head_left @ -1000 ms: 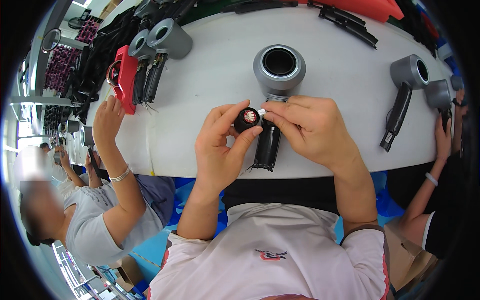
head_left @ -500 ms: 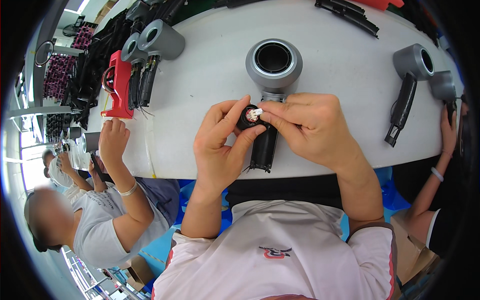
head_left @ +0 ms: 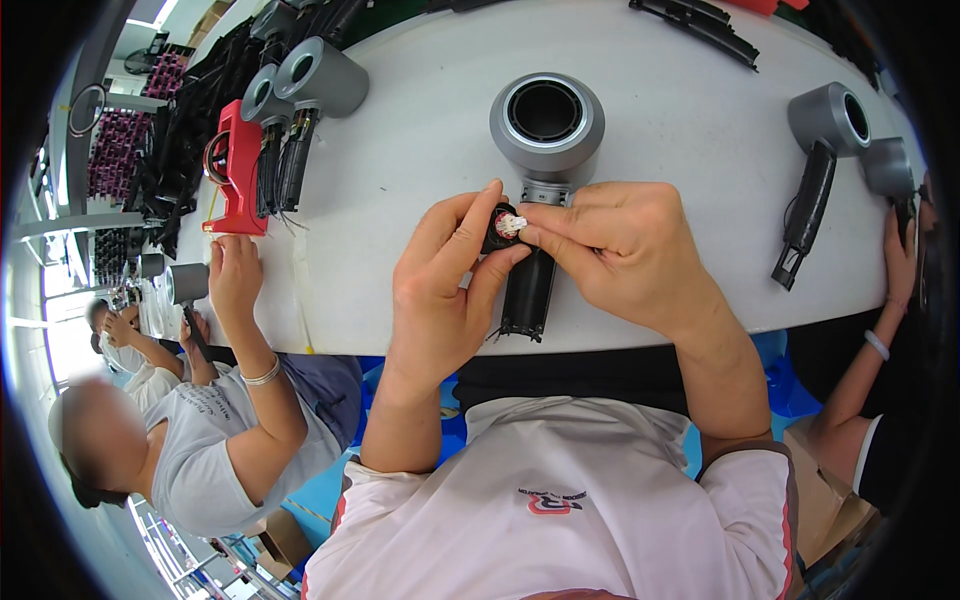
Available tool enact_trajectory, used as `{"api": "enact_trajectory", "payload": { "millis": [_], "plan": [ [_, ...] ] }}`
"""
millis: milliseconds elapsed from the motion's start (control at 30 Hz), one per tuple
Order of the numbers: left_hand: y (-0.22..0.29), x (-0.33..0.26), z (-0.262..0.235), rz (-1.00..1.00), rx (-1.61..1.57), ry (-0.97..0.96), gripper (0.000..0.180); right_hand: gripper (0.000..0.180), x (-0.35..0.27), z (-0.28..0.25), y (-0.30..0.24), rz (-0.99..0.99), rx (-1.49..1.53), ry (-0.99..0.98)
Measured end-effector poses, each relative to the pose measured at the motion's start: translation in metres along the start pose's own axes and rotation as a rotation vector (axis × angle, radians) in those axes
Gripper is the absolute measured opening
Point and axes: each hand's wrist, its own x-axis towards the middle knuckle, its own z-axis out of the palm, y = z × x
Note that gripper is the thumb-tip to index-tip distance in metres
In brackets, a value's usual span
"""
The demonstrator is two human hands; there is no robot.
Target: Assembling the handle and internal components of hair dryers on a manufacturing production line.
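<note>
Between the thumb and index finger of my left hand (head_left: 440,275) is a small round black part (head_left: 491,238) with red and white inside its open face. My right hand (head_left: 630,255) pinches a white wire connector (head_left: 516,225) at that face; its fingertips hide part of the connector. Both hands hover over a partly built hair dryer lying on the table. Its grey ring-shaped head (head_left: 548,150) points away from me, and its black handle (head_left: 528,295) runs toward the near edge, with thin wires at the end.
On the white table (head_left: 400,120), a red tape dispenser (head_left: 240,170) and grey dryer heads (head_left: 325,80) stand left. Another dryer (head_left: 825,120) lies right, a black handle shell (head_left: 697,30) far. Co-workers' hands show left (head_left: 237,280) and right (head_left: 899,255).
The black part has tilted and shifted slightly right in my left hand, with my fingers following. My right hand keeps its pinch nearly in place. The left co-worker's hand has moved slightly right.
</note>
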Motion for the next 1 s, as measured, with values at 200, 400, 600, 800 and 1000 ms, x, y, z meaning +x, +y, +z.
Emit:
{"api": "enact_trajectory", "payload": {
  "millis": [200, 400, 600, 800, 1000],
  "plan": [
    [0.004, 0.003, 0.002, 0.041, 0.114, -0.018, 0.051, 0.010, 0.000, 0.002, 0.000, -0.029, -0.033, 0.024],
    [0.004, 0.003, -0.004, -0.067, 0.082, -0.031, 0.051, 0.013, 0.000, 0.004, -0.001, -0.004, 0.058, 0.015],
    [-0.004, 0.005, -0.003, 0.015, 0.076, -0.021, 0.047, 0.016, -0.001, 0.004, 0.002, -0.048, -0.007, 0.013],
    [-0.005, 0.004, -0.002, 0.068, 0.092, 0.003, 0.045, 0.011, -0.001, 0.009, 0.004, -0.019, 0.018, 0.040],
    [-0.005, 0.003, -0.002, 0.028, 0.087, -0.014, 0.045, 0.008, -0.001, 0.011, 0.004, 0.052, 0.060, 0.057]
  ]
}}
